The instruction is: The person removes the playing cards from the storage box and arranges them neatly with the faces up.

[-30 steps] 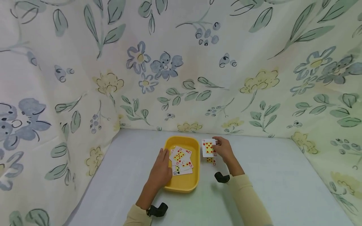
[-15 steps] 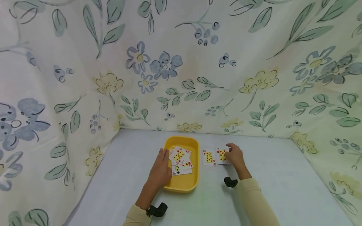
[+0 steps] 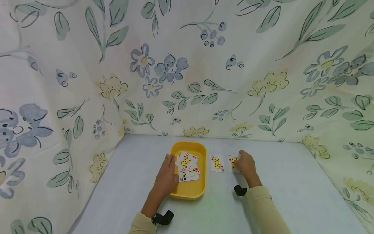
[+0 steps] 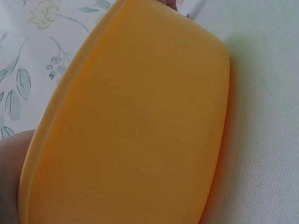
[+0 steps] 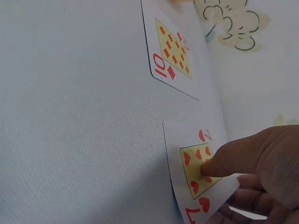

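My right hand [image 3: 246, 165] pinches a seven of hearts playing card [image 5: 180, 158]; in the right wrist view the thumb [image 5: 233, 156] presses on its face and the other fingers are tucked behind its edge. The card's near long edge lies close over the table. To its left a ten of diamonds [image 3: 217, 163] lies face up. My left hand [image 3: 166, 175] rests along the left rim of a yellow tray [image 3: 191, 191], fingers straight and together. Inside the tray, several face-up cards [image 3: 187, 165] overlap. Most of the left wrist view is the tray's outer wall [image 4: 135, 112].
A pale cloth-covered table [image 3: 277, 182] lies under everything. Behind it and at both sides hangs a white floral curtain [image 3: 187, 107]. Black wrist cameras [image 3: 165, 217] sit on both wrists.
My right hand has moved right with the seven of hearts, from above the ten of diamonds to a spot right of it, lowering it. My left hand and the tray stay put.
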{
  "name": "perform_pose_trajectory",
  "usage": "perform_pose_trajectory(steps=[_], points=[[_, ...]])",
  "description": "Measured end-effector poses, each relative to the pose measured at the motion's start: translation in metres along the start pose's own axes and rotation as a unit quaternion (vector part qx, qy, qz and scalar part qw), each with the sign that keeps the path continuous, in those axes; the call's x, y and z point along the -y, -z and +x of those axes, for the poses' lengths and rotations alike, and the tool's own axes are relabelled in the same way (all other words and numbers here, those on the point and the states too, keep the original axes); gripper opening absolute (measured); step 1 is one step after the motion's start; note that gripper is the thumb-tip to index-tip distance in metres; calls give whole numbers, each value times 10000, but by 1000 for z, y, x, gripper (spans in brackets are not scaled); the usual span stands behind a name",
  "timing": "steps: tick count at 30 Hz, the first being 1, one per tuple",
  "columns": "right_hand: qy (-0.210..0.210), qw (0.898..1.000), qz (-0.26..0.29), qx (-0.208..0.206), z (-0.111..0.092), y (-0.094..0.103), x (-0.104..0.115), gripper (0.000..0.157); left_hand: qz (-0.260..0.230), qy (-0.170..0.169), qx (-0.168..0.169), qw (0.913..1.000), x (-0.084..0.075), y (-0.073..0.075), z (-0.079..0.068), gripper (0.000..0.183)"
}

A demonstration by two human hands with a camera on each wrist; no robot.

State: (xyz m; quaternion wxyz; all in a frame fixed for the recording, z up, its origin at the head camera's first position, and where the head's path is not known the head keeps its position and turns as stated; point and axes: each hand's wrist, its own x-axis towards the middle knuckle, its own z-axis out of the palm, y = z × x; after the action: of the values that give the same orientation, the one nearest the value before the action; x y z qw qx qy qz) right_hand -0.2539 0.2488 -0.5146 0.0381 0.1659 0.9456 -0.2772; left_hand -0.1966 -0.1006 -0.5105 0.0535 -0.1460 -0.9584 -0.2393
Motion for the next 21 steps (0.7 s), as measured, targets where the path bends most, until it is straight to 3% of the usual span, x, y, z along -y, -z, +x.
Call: perform_pose_trajectory(steps=[11, 21], points=[[303, 9993, -175, 120, -6, 7, 4, 73, -40, 39, 4, 10000, 0, 1, -1, 68], [274, 9992, -239, -168, -7, 4, -3, 77, -78, 23, -16, 10000, -1, 2, -1, 68]])
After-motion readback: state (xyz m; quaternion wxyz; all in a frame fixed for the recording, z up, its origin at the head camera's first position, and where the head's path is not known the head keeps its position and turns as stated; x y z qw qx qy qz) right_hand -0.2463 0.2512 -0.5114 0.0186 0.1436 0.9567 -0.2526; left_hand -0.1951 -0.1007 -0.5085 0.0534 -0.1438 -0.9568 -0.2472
